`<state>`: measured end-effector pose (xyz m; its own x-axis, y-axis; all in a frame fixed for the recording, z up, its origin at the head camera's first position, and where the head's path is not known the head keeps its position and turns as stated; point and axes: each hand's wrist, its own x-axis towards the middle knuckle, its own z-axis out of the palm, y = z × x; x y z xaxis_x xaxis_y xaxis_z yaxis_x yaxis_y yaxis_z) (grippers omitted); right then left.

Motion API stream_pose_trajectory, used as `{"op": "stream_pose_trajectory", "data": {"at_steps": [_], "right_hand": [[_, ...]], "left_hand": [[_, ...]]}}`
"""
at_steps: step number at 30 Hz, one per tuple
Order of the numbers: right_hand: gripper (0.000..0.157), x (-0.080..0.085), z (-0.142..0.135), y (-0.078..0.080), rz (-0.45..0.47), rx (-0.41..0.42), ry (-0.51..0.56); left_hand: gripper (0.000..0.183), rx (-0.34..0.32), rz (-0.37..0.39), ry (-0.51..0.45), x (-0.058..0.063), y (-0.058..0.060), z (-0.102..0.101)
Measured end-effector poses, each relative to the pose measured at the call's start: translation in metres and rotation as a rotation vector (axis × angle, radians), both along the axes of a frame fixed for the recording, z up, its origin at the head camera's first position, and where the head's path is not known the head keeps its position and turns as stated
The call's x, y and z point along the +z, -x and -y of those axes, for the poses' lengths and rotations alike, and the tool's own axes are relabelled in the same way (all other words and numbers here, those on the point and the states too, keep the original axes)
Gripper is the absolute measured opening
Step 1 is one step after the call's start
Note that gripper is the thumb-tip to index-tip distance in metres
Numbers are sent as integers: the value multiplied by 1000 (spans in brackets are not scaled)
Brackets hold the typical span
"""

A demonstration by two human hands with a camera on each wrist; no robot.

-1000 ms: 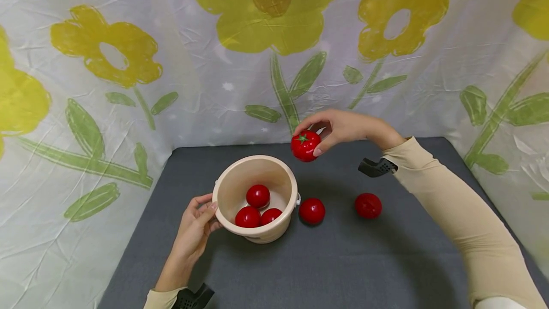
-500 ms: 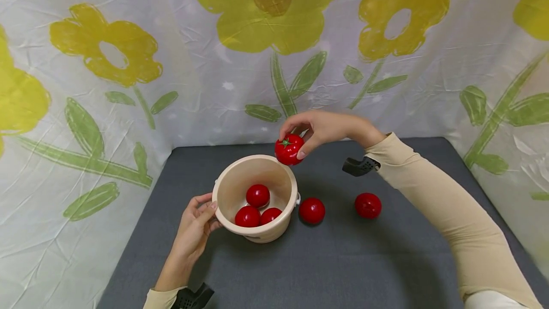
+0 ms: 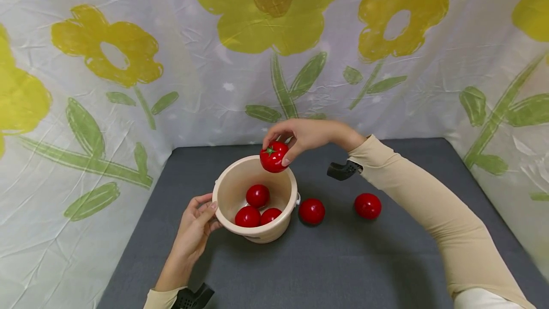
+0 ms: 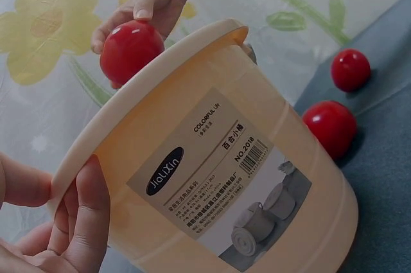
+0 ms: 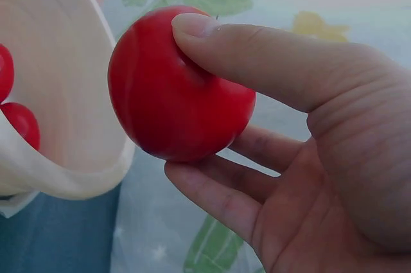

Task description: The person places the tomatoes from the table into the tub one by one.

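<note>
A cream plastic bucket [image 3: 231,180] with a printed label [image 4: 218,176] stands on the table, three red tomatoes [image 3: 258,196] lying inside. My left hand [image 3: 195,228] pinches its rim at the left, thumb on one side and fingers on the other, as the left wrist view shows. Between the thumb and fingers of my right hand [image 3: 306,136] is a shiny red tomato [image 3: 273,157] with a green star-shaped stem. That tomato is held over the far right part of the bucket's rim.
One tomato [image 3: 311,211] sits on the dark grey tabletop [image 3: 343,271] close to the bucket's right side. Another tomato [image 3: 367,205] lies farther right. Behind the table hangs a white cloth [image 3: 206,85] with yellow flowers. A black wrist camera [image 3: 344,169] sits under my right wrist.
My right hand has carried its tomato left and slightly down, from right of the bucket to over its far rim. The left hand and bucket have stayed in place.
</note>
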<state>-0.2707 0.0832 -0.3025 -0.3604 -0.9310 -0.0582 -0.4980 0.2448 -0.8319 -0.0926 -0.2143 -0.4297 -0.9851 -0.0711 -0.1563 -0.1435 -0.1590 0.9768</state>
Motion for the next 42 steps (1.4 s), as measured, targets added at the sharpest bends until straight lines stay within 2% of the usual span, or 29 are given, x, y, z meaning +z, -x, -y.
{"op": "stream_pose_trajectory", "data": {"at_steps": [9,22,26,33,42], "right_hand": [[57,-7,16,-2,12,4,-36],[59,-24,46,-3,7,61,-62],[58,-27,52,-4,-8,62,-85],[56,-36,65,-4,-14,96,-90],[56,-55,81,-7,13,105,-151]], "left_hand": [[27,3,10,0,-3,-1,2],[27,8,28,6,-4,-1,3],[28,4,23,-1,-4,-1,3],[27,-16,-31,-35,-4,-1,3],[28,-14,-22,-25,-3,0,2]]}}
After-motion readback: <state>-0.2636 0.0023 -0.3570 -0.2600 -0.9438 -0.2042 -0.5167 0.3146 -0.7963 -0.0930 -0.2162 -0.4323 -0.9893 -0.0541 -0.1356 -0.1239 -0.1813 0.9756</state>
